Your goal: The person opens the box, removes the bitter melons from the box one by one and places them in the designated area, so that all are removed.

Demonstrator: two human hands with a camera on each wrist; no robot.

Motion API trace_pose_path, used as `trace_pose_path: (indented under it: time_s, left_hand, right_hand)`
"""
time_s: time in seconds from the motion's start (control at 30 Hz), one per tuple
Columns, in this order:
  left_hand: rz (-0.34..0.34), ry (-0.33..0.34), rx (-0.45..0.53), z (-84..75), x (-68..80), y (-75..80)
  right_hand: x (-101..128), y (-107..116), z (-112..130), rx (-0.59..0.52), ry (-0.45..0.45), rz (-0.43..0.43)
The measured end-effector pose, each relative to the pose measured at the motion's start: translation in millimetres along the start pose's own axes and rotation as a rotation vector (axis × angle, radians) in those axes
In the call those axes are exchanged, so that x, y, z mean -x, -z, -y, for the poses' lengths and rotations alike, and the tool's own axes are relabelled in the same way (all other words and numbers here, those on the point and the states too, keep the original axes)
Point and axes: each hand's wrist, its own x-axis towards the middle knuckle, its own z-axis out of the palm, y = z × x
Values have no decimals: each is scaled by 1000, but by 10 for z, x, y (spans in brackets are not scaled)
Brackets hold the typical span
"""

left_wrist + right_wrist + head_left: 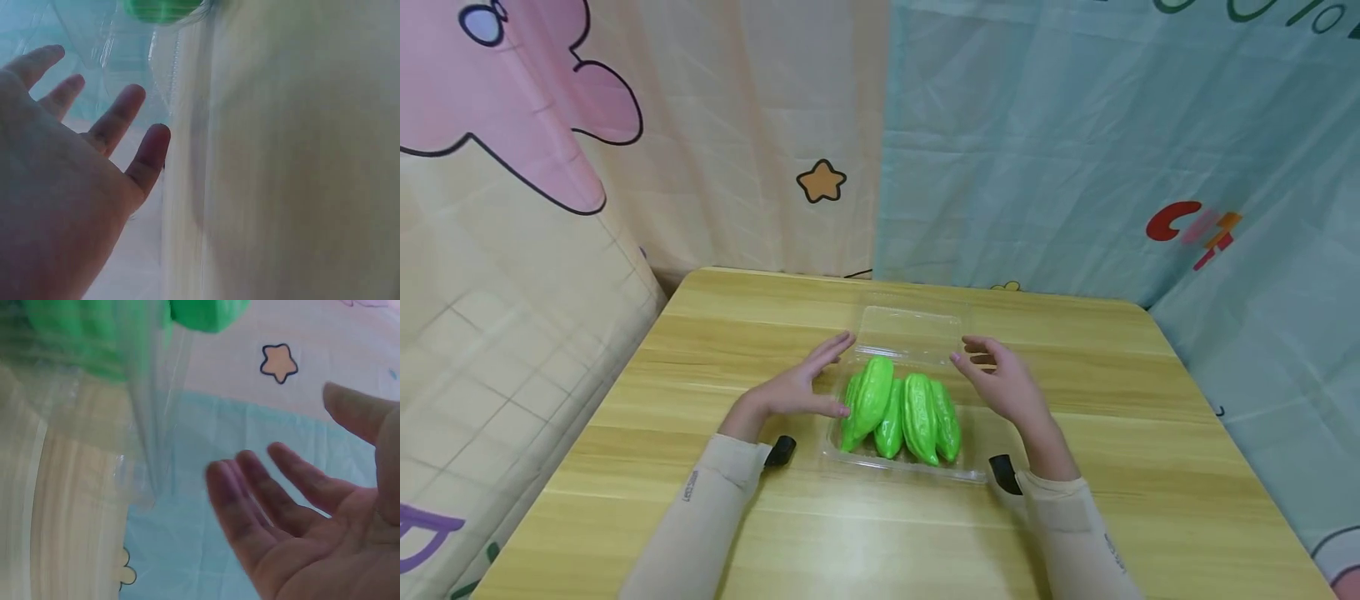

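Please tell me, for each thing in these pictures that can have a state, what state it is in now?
Clear plastic box: open, lid folded back flat on the table.
Green vegetables: lying side by side inside the box.
Left hand: fingers straight, beside the box, gripping nothing.
Right hand: fingers relaxed, beside the box, gripping nothing.

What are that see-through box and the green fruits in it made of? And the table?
Box: thin clear plastic, glossy; the table shows through it.
Fruits: probably plastic or foam replicas, given their uniform bright green and waxy sheen.
Table: wood or wood-look laminate, with pale striped grain and a smooth, slightly shiny surface.
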Motion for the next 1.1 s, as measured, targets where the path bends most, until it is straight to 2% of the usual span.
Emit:
trace_pose_path:
  time_s: [0.23,0.43,0.73,1.1]
  left_hand:
    - [94,8,-248,-60,23,-68]
    - [113,26,-307,-61,14,-125]
    - [83,96,-351,-137,1,-186]
    - [79,106,-328,-125,-5,-200]
  right_hand:
    - [156,-78,107,122,-4,166]
    - [232,-101,173,141,1,231]
    - [247,-229,237,174,-43,197]
    - [232,-513,262,183,-21,123]
